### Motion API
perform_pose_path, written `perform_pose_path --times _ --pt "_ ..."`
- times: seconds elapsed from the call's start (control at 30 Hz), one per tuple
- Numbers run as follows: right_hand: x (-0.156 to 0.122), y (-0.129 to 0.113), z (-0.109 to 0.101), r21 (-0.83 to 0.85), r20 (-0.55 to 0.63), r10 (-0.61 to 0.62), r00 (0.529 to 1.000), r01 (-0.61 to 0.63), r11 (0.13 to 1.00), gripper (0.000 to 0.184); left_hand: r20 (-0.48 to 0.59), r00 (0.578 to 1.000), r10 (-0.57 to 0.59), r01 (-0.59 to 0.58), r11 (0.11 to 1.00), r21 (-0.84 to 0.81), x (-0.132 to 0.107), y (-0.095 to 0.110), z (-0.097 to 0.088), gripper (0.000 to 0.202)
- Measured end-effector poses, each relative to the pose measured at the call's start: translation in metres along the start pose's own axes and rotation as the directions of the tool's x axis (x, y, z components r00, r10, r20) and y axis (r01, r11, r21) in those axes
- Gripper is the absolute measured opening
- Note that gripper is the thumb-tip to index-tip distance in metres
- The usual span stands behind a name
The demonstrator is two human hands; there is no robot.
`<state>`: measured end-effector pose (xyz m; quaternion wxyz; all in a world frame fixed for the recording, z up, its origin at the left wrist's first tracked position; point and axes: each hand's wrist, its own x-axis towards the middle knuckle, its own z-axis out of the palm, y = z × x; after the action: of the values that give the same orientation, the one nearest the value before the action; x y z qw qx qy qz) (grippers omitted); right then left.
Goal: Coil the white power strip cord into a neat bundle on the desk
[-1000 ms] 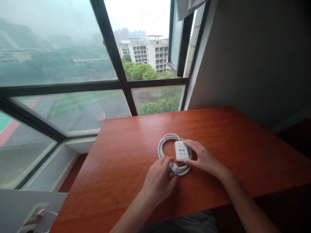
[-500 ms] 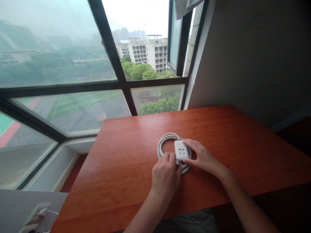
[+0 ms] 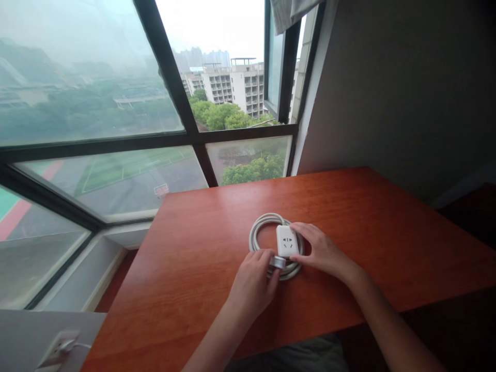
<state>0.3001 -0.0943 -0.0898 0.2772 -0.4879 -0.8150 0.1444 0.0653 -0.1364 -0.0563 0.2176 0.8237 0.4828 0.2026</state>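
Note:
A white power strip (image 3: 287,241) with a socket face lies over a coil of pale grey cable (image 3: 257,227) on the reddish wooden table. My right hand (image 3: 320,250) grips the strip from its right side, fingers at the far corner and thumb at the near one. Just off the strip's near end, my left hand (image 3: 251,279) pinches a small white plug (image 3: 278,262) between thumb and fingers. Its exact kind is hard to make out, since the fingers cover part of it. Part of the coil is hidden under the strip and hands.
The wooden table (image 3: 186,289) stretches out around the coil. Beyond its far edge stand dark-framed windows (image 3: 96,147), one pane swung open. A wall outlet (image 3: 62,347) with a white plug and cord is at lower left. A grey wall (image 3: 387,93) rises on the right.
My left hand has drawn back a little to the left and towards me, with the small white plug now showing apart from the strip. My right hand keeps its grip.

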Motion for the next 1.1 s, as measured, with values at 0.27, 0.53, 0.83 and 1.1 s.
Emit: perform_pose_path --times 0.27,0.53,0.83,1.1 --pt "-0.006 -0.02 -0.001 -0.121 -0.01 0.044 0.999 -0.045 0.992 0.067 0.101 0.995 0.023 -0.031 0.997 0.074 0.004 -0.014 -0.018 0.011" --pt "-0.011 -0.024 0.005 -0.155 -0.005 0.056 0.998 -0.056 0.986 0.065 0.024 0.995 0.098 -0.101 0.988 0.119 -0.002 -0.018 -0.008 0.016" --pt "-0.013 -0.022 0.006 -0.133 -0.001 0.054 0.999 -0.054 0.99 0.067 -0.122 0.99 0.075 -0.078 0.997 -0.022 -0.01 -0.03 0.002 0.022" --pt "-0.014 -0.021 0.007 -0.122 0.005 0.07 0.998 -0.069 0.99 0.068 -0.002 0.996 0.085 -0.085 0.996 0.039 -0.006 -0.021 -0.005 0.03"
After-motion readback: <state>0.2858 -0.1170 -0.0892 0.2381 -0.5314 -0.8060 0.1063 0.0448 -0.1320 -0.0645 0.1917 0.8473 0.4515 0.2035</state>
